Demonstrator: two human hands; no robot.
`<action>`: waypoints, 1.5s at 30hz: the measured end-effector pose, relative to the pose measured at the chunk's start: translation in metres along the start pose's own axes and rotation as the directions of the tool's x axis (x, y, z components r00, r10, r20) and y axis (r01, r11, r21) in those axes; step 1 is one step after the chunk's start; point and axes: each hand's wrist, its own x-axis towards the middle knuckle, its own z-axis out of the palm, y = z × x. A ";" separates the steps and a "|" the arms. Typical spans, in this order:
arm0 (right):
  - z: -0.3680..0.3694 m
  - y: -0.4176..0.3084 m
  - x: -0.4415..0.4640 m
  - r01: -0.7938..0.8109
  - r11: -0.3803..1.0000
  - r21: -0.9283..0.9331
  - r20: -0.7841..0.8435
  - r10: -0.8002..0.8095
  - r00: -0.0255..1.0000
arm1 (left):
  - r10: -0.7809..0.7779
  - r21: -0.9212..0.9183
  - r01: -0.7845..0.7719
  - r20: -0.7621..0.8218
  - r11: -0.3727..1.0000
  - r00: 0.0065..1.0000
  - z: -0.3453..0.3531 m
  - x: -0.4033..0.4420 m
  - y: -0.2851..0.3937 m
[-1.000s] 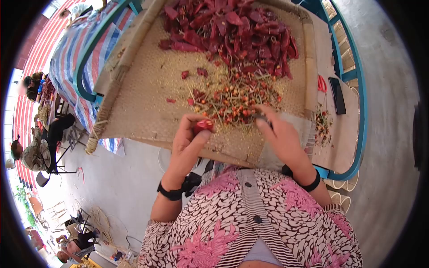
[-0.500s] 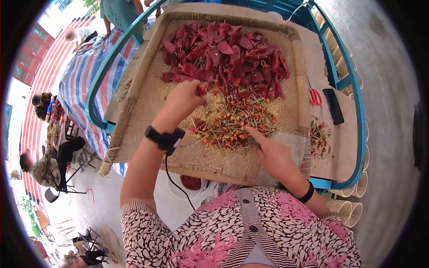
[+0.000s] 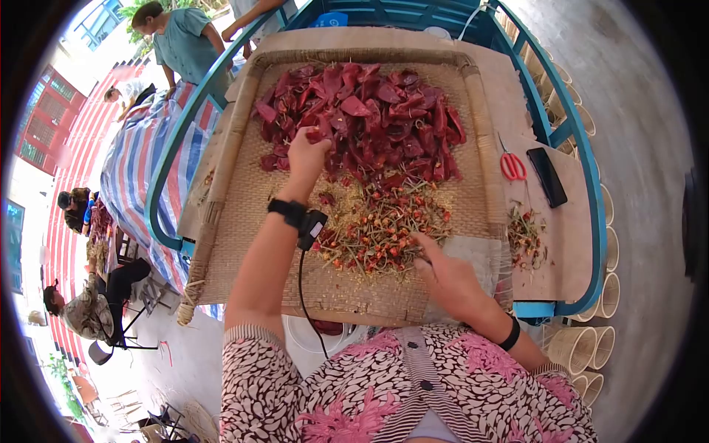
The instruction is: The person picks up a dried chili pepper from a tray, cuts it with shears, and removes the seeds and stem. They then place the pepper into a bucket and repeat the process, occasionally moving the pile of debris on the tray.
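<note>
A heap of dark red dried chili peppers (image 3: 384, 111) covers the far half of a woven tray (image 3: 244, 244). At the heap's left edge, my left hand (image 3: 306, 155) is closed with a red dried pepper (image 3: 316, 136) at its fingertips. Nearer to me lies a loose pile of pepper stems and caps (image 3: 384, 229), with yellow seeds scattered around. My right hand (image 3: 452, 279) is at the right front of that pile, fingers curled and index finger extended towards the stems. Something small and dark shows by its fingers, too unclear to name.
Red-handled scissors (image 3: 512, 166) and a black phone (image 3: 547, 177) lie on the board right of the tray. A smaller stem pile (image 3: 526, 236) sits below them. A blue metal rail (image 3: 591, 221) borders the board. Several people are at the left beyond a striped sheet (image 3: 140, 162).
My left hand has moved forward from the heap's near edge onto its left side. My right hand stays by the stems, its fingers slightly more curled. The view has shifted.
</note>
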 end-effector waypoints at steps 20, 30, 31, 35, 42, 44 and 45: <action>0.003 -0.017 0.007 -0.129 0.898 0.421 0.235 0.029 0.972 | -0.136 -0.567 0.385 0.430 0.728 0.892 -0.100 -0.227 0.033; 0.011 -0.022 0.015 -0.257 0.880 0.399 0.281 0.150 0.948 | -0.497 -0.136 0.518 0.160 0.845 0.853 -0.169 -0.364 -0.017; 0.013 -0.022 0.016 -0.259 0.876 0.406 0.265 0.159 0.951 | -0.542 -0.063 0.554 0.143 0.830 0.828 -0.170 -0.374 -0.036; 0.023 -0.015 0.016 -0.260 0.837 0.481 0.285 0.131 0.949 | -0.707 -0.114 0.718 0.129 0.686 0.696 -0.150 -0.392 -0.145; 0.027 -0.005 0.017 -0.188 0.839 0.511 0.329 0.012 0.944 | -0.756 -0.205 0.749 0.055 0.630 0.652 -0.088 -0.396 -0.299; 0.027 -0.013 0.014 -0.211 0.843 0.495 0.284 0.073 0.956 | -0.723 -0.228 0.703 -0.009 0.674 0.691 -0.077 -0.387 -0.310; 0.024 -0.013 0.013 -0.214 0.854 0.474 0.293 0.076 0.953 | -0.644 -0.105 0.638 -0.046 0.763 0.763 -0.072 -0.382 -0.316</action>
